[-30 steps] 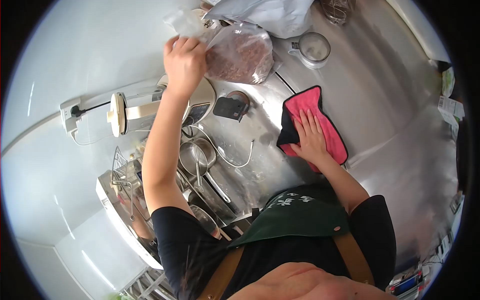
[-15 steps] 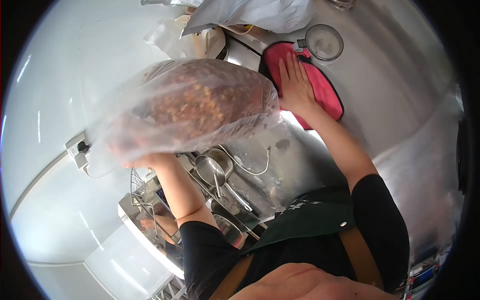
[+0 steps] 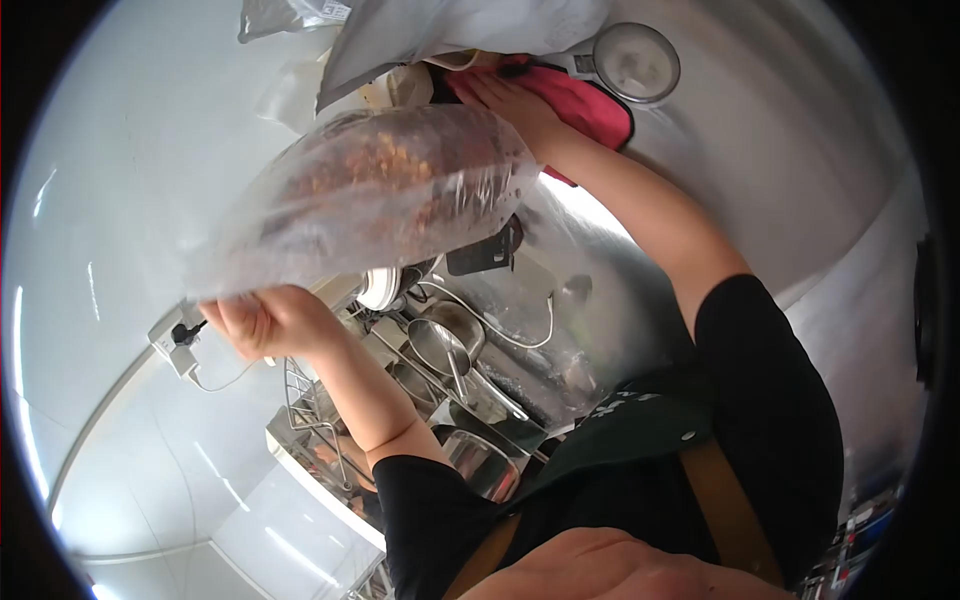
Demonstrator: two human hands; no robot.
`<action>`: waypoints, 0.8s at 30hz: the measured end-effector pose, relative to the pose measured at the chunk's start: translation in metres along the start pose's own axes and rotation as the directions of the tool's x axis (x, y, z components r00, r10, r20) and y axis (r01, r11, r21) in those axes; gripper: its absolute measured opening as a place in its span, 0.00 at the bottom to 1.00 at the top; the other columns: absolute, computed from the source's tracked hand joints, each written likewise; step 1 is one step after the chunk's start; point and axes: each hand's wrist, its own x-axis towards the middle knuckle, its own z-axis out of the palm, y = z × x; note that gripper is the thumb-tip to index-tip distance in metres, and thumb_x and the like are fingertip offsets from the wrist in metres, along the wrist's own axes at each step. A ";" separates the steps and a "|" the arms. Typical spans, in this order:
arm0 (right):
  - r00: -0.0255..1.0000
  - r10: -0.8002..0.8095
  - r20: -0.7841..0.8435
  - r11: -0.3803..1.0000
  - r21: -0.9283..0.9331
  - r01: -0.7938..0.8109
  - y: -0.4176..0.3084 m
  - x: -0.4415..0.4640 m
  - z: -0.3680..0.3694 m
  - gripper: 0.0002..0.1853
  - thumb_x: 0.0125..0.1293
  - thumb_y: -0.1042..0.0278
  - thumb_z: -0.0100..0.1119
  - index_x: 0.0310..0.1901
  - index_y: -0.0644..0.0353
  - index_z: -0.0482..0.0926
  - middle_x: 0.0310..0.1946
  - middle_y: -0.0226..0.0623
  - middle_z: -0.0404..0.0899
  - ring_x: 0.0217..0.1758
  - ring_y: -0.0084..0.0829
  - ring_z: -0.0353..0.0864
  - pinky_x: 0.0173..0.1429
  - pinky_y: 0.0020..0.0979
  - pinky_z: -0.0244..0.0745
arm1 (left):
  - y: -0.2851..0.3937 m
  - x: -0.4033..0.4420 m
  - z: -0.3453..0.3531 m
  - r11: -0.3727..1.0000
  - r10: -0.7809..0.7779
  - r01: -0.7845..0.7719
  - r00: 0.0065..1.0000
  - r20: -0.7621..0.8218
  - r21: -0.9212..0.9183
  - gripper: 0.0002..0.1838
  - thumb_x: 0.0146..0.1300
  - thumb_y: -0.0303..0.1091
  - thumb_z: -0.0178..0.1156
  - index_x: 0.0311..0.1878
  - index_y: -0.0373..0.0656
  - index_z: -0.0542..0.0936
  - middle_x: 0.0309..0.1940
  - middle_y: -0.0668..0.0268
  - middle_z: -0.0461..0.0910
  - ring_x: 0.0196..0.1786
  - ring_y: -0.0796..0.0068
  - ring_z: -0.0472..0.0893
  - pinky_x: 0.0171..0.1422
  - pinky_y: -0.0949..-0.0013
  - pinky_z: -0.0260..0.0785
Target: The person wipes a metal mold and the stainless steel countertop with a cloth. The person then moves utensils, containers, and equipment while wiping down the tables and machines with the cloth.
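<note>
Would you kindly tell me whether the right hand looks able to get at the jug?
Probably yes: the right hand lies on the cloth, and the jug stands nearby with its handle on that side. Only the cloth seems to lie between, though the grey bag comes close.

A clear mug (image 3: 637, 63) stands upright; a black plug (image 3: 184, 334) sits in a socket (image 3: 166, 341).

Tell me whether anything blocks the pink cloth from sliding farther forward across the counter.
Probably the large pale bag: it lies just ahead of the pink cloth and the right hand, though I cannot tell whether they touch. The clear jug stands close on the right, limiting room there.
</note>
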 end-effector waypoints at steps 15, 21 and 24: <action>0.978 0.032 0.206 0.936 0.338 -0.102 -0.029 -0.283 -0.114 0.33 0.47 0.67 0.62 0.59 0.65 0.76 0.71 0.54 0.61 0.77 0.46 0.57 0.78 0.47 0.51 | 0.011 -0.025 0.075 0.992 -0.088 0.115 0.934 0.347 -0.059 0.03 0.54 0.27 0.70 0.29 0.41 0.84 0.25 0.68 0.78 0.25 0.73 0.74 0.35 0.69 0.59; 0.955 0.071 0.287 0.933 0.319 -0.166 -0.038 -0.262 -0.122 0.40 0.47 0.60 0.67 0.65 0.64 0.70 0.74 0.54 0.55 0.78 0.47 0.52 0.79 0.46 0.47 | 0.024 -0.019 0.097 1.000 0.004 0.005 0.904 0.427 -0.019 0.05 0.55 0.34 0.68 0.27 0.44 0.83 0.26 0.70 0.80 0.32 0.68 0.78 0.47 0.63 0.58; 0.954 0.005 0.298 0.933 0.343 -0.112 -0.047 -0.234 -0.105 0.44 0.46 0.57 0.70 0.67 0.65 0.67 0.75 0.53 0.52 0.79 0.47 0.50 0.80 0.47 0.45 | 0.025 -0.021 0.094 0.994 0.085 -0.108 0.898 0.431 0.028 0.06 0.54 0.35 0.68 0.30 0.45 0.84 0.28 0.70 0.80 0.35 0.66 0.79 0.49 0.60 0.58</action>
